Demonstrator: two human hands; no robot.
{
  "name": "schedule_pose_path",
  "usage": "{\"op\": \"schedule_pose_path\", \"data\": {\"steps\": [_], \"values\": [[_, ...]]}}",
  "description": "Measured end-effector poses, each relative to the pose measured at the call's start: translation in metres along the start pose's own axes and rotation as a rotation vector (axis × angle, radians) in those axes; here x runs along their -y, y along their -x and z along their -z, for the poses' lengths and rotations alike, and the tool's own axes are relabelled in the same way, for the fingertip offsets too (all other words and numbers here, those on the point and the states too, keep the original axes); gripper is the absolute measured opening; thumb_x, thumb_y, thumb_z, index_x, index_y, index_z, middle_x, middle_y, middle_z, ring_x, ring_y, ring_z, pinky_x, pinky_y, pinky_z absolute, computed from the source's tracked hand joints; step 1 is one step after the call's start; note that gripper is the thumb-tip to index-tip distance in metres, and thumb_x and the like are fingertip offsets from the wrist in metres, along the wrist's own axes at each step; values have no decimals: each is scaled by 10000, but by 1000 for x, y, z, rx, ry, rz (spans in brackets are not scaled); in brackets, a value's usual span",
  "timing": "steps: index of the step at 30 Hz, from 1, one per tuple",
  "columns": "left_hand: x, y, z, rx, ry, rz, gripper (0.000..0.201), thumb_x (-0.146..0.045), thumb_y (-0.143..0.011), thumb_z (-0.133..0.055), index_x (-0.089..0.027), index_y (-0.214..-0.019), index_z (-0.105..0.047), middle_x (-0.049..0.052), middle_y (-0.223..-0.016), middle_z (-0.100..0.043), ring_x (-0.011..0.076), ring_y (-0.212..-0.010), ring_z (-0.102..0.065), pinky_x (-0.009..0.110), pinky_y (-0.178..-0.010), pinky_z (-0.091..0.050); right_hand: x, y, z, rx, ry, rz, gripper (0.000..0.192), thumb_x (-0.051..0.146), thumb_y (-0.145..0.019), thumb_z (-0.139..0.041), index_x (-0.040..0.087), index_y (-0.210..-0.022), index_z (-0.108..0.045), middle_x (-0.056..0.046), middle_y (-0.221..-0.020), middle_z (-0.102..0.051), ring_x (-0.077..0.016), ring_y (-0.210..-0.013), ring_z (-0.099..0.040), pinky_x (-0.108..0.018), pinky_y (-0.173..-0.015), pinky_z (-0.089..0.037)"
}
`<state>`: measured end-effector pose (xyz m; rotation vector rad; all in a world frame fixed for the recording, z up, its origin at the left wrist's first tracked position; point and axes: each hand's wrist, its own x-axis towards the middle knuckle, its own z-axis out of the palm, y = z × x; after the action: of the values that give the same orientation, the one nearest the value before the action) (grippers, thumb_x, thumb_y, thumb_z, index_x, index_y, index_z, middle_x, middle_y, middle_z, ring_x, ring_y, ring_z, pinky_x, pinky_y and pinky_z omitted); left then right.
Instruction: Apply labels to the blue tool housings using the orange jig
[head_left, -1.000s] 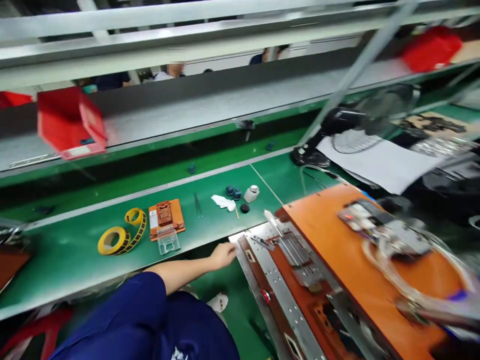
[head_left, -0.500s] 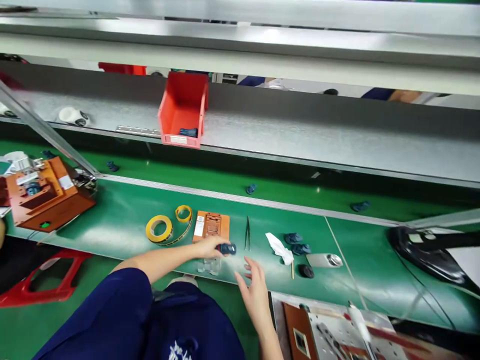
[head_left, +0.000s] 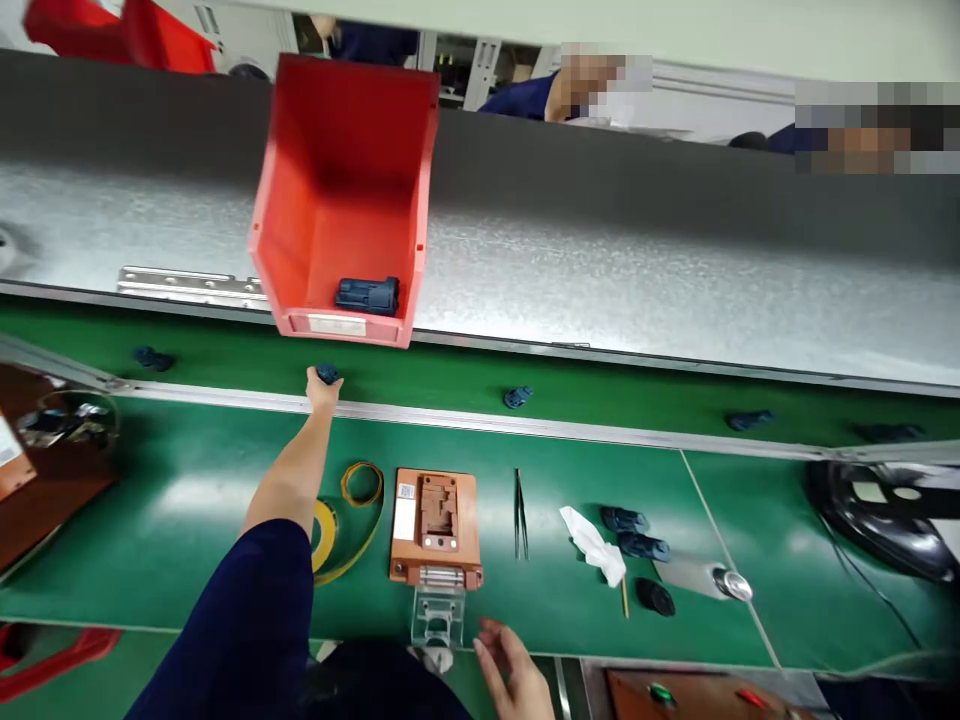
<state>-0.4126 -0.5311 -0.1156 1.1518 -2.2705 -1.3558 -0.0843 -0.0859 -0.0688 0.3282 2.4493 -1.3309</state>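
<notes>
My left hand (head_left: 322,390) reaches out over the green strip behind the bench's metal rail. In its fingers is a small dark blue plastic part (head_left: 328,373); whether the part touches the strip, I cannot tell. My right hand (head_left: 516,672) hovers by the front edge of the bench, holding nothing, its thumb and loosely bent fingers apart. Between the arms lies an orange-brown fixture (head_left: 403,552) with a recessed nest and a clear hinged flap (head_left: 439,618) folded toward me. Black tweezers (head_left: 520,515) lie to the right of it.
Rolls of yellow tape (head_left: 325,535) lie left of the fixture. A white cloth (head_left: 592,543), dark parts (head_left: 643,547) and a silver-capped bottle (head_left: 694,577) are on the right. More parts (head_left: 517,397) sit along the strip. Above, a red bin (head_left: 341,235) stands on the metal shelf.
My left hand has carried the dark blue part from over the fixture, forward and left to the green strip. My right hand has drawn back toward the bench edge. The view has shifted closer.
</notes>
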Motion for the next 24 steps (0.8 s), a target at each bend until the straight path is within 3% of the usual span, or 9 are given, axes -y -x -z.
{"op": "schedule_pose_path", "data": {"steps": [4, 8, 10, 12, 14, 16, 18, 21, 24], "values": [[7, 7, -6, -64, -9, -45, 602, -269, -782, -797, -150, -1256, -446, 125, -1209, -627, 288, -1253, -540, 458, -1101, -376, 15, -5, -5, -5, -4, -44, 421, 554, -833, -604, 200, -1009, -749, -140, -998, -783, -275, -885, -769, -325, -806, -616], [-5, 42, -23, -147, 13, -183, 1029, -313, -789, -798, -68, -1488, -85, 264, -1540, -272, 453, -1495, -36, 619, -1200, -87, 19, -2, -10, -8, -7, -63, 413, 560, -872, -584, 205, -1004, -748, -125, -910, -774, -264, -838, -763, -316, -773, -609], [-21, 66, -54, -50, 47, -267, 974, -343, -856, -725, -73, -1511, -56, 269, -1562, -229, 456, -1497, -4, 637, -1192, -104, 16, 0, -12, -14, -13, -69, 412, 570, -883, -578, 210, -989, -748, -117, -871, -767, -262, -807, -761, -313, -745, -608], [-43, 93, -103, 161, 88, -352, 763, -314, -868, -705, -104, -1465, -279, 233, -1517, -349, 398, -1478, -194, 578, -1192, -206, 14, 1, -13, -22, -18, -68, 409, 569, -895, -572, 213, -998, -745, -114, -871, -764, -259, -799, -758, -313, -739, -606], [-69, 123, -162, 424, 132, -411, 487, -224, -809, -749, -170, -1252, -552, 152, -1340, -560, 322, -1351, -432, 481, -1169, -305, 11, 1, -14, -26, -26, -65, 406, 567, -910, -561, 222, -1026, -741, -113, -892, -764, -257, -813, -756, -313, -747, -604], [-94, 149, -221, 642, 188, -414, 471, -137, -679, -830, -203, -1103, -637, 101, -1201, -650, 287, -1218, -552, 420, -1107, -396, 6, 1, -16, -53, -37, -62, 419, 594, -904, -558, 236, -1026, -739, -107, -884, -760, -260, -812, -753, -316, -748, -604], [-115, 171, -268, 776, 248, -365, 508, -98, -572, -882, -200, -1015, -655, 84, -1152, -673, 282, -1172, -579, 409, -1077, -423, -2, 3, -20, -111, -50, -69, 459, 657, -880, -551, 254, -992, -740, -99, -839, -751, -261, -755, -745, -320, -705, -605], [-132, 193, -306, 871, 329, -213, 379, -185, -650, -866, -169, -955, -642, 82, -1096, -679, 269, -1119, -603, 456, -1050, -435, -19, 12, -25, -194, -39, -94, 541, 747, -847, -509, 267, -947, -737, -89, -772, -732, -254, -653, -717, -323, -634, -596], [-134, 202, -307, 952, 427, -35, 313, -333, -803, -776, -156, -1007, -618, 86, -1086, -678, 240, -1053, -634, 467, -985, -479, -32, 22, -21, -223, -15, -109, 552, 759, -844, -496, 265, -917, -732, -84, -741, -721, -251, -631, -703, -319, -612, -588]]}}
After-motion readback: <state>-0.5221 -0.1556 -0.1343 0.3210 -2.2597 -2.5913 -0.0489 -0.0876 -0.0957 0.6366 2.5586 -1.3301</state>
